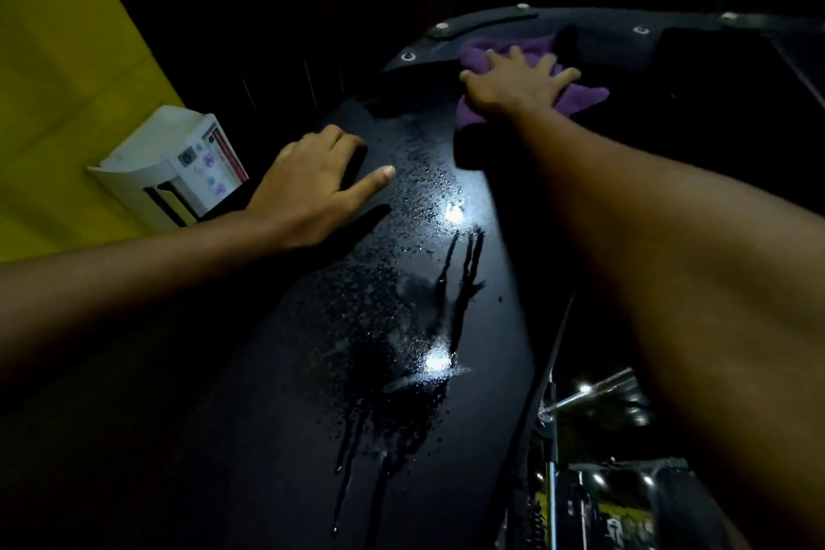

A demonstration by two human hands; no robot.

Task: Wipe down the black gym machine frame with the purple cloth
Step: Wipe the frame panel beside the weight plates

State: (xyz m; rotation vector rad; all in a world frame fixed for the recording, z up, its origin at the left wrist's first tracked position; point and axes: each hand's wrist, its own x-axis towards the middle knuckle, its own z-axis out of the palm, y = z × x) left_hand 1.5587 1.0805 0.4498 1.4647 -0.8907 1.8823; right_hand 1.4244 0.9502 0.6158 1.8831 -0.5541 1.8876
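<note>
The black gym machine frame (312, 371) fills the middle of the view, its glossy surface speckled with spray droplets and several drip streaks. At its far end my right hand (520, 80) lies flat with fingers spread on the purple cloth (585, 96), pressing it against the frame near a row of bolts. My left hand (321, 188) rests on the frame's left edge, fingers curled over the side and the thumb stretched out on the wet surface.
A white box with a printed label (178, 167) hangs on the yellow wall (58, 103) at the left. Chrome rods and machine parts (580, 402) show at the lower right. The background is very dark.
</note>
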